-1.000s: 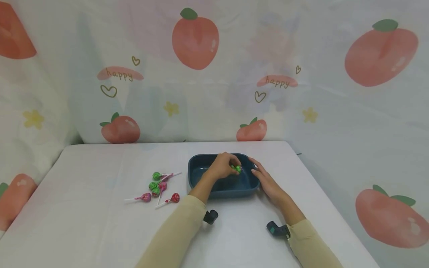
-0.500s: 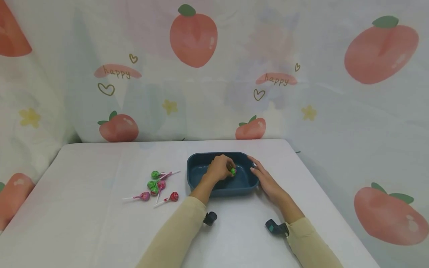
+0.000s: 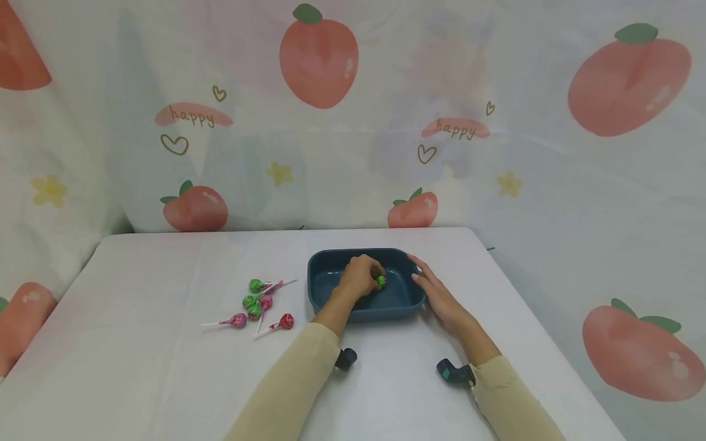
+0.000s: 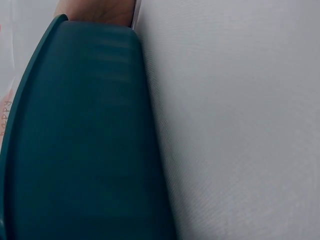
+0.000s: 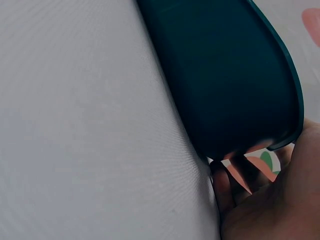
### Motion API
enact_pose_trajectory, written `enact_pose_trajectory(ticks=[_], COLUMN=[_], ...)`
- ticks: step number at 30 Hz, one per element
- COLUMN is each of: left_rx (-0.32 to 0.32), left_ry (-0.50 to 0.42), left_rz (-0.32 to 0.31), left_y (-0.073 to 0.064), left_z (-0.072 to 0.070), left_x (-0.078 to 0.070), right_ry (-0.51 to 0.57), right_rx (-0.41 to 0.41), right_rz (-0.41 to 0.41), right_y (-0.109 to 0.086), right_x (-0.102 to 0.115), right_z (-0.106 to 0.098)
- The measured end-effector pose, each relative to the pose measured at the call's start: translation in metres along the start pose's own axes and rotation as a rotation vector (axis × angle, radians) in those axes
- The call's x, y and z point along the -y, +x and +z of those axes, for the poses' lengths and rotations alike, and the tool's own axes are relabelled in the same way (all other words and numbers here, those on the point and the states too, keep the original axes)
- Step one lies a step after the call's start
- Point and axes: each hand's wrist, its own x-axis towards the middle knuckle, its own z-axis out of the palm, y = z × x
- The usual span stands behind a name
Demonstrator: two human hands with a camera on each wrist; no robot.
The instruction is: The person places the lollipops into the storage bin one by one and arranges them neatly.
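My left hand (image 3: 360, 275) reaches over the near rim into a dark blue baking dish (image 3: 364, 316). Its fingertips pinch a green-wrapped lollipop (image 3: 381, 281) low inside the dish; the stick is hidden. At the dish's right end, my right hand (image 3: 438, 300) holds the rim and end wall, as the right wrist view also shows, with fingers (image 5: 225, 187) against the end. Only the outside wall of the dish (image 4: 85, 130) fills much of the left wrist view, so the left hand's fingers are out of sight there.
Left of the dish lies a loose group of lollipops: green ones (image 3: 255, 285), pink ones (image 3: 265, 302) and a red one (image 3: 286, 321). A white cloth covers the table (image 3: 165, 367). Behind it hangs a backdrop (image 3: 342, 153) printed with peaches.
My left hand has shifted slightly left and lower within the dish, still holding the green lollipop. The right hand has stayed at the dish's end.
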Motion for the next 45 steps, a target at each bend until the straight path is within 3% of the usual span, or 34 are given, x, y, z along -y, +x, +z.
enact_pose_trajectory(ticks=[30, 39, 45], left_rx=[-0.045, -0.060, -0.064], left_ry=[0.011, 0.005, -0.019], left_rz=[-0.007, -0.007, 0.018], left_y=[0.003, 0.003, 0.002], left_z=[0.000, -0.002, -0.011], left_x=[0.003, 0.005, 0.006], right_ry=[0.035, 0.058, 0.059], right_rx=[0.012, 0.031, 0.023], right_rz=[-0.016, -0.009, -0.012], right_y=[-0.005, -0.019, -0.023], right_x=[0.001, 0.030, 0.035], right_z=[0.001, 0.003, 0.003])
